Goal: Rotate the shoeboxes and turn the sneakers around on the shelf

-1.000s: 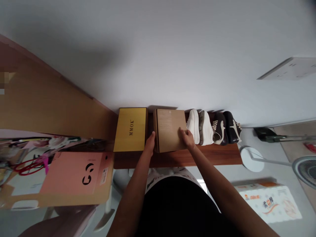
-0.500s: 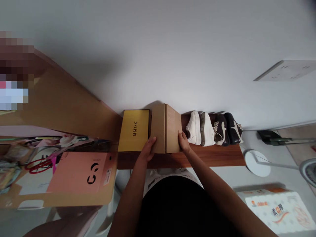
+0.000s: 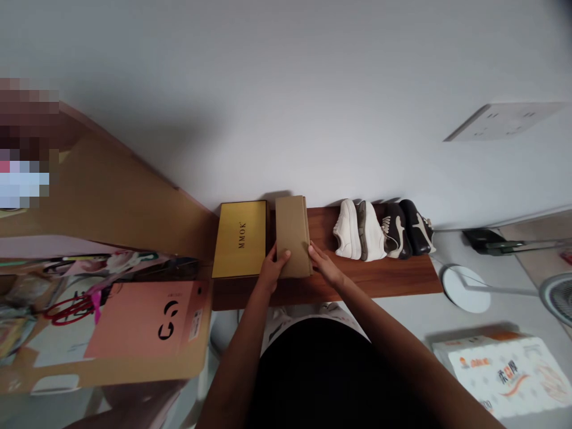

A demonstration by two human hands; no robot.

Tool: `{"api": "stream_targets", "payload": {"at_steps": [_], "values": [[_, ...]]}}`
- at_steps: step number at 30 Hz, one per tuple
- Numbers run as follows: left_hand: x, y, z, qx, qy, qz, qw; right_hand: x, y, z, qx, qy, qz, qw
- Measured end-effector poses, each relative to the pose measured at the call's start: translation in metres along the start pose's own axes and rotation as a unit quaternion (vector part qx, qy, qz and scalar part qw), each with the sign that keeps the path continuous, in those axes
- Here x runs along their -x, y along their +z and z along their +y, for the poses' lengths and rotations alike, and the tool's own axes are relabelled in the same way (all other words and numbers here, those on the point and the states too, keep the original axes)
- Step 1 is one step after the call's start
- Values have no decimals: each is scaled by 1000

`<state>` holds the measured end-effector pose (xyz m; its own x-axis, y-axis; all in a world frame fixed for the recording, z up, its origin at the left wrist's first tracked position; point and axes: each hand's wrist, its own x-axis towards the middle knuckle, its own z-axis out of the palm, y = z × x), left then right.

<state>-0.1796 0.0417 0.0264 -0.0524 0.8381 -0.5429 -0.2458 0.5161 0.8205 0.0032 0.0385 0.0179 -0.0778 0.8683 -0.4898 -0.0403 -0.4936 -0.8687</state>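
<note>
Brown cardboard box (image 3: 290, 229) is located immediately right of the yellow box (image 3: 241, 256), which serves as reference for the positions below. It stands on edge with a slim face uppermost. As seen from above, its long axis runs from the wall (image 3: 313, 119) toward the wearer's body, roughly parallel to the yellow box's right edge. Its seam lies along the upper right edge, on the side turned away from the yellow box. A narrow dark strip separates the two tops; contact lower down cannot be determined. The underside is out of sight; whether it bears on the wooden shelf (image 3: 379, 280) or is held just above cannot be told.

Grip: both hands are clamped on the box from opposite sides. Left hand (image 3: 271, 269), at the yellow box's near right corner, has its thumb on the upper face; its fingers are mostly concealed. Right hand (image 3: 327, 268), on the side farther from the yellow box, has its fingertips against the seam side; lower contact is hard to make out.

Further right of the yellow box stand white shoes (image 3: 373, 238), then dark shoes (image 3: 395, 235), partly overlapping. Well right of it, a fan (image 3: 558, 298) is cut off by the frame edge.
</note>
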Motion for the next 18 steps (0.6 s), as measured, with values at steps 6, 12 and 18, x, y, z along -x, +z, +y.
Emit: {"api": "stream_targets", "payload": {"at_steps": [6, 12, 18], "values": [[-2, 2, -6, -26, 23, 6, 999, 8, 8, -10, -87, -12, -36, 995], [-4, 5, -9, -38, 26, 12, 999, 2, 5, -1, -100, -12, -26, 995], [-8, 3, -15, -62, 27, 9, 998, 2, 1, 0, -85, -23, -33, 996]]}}
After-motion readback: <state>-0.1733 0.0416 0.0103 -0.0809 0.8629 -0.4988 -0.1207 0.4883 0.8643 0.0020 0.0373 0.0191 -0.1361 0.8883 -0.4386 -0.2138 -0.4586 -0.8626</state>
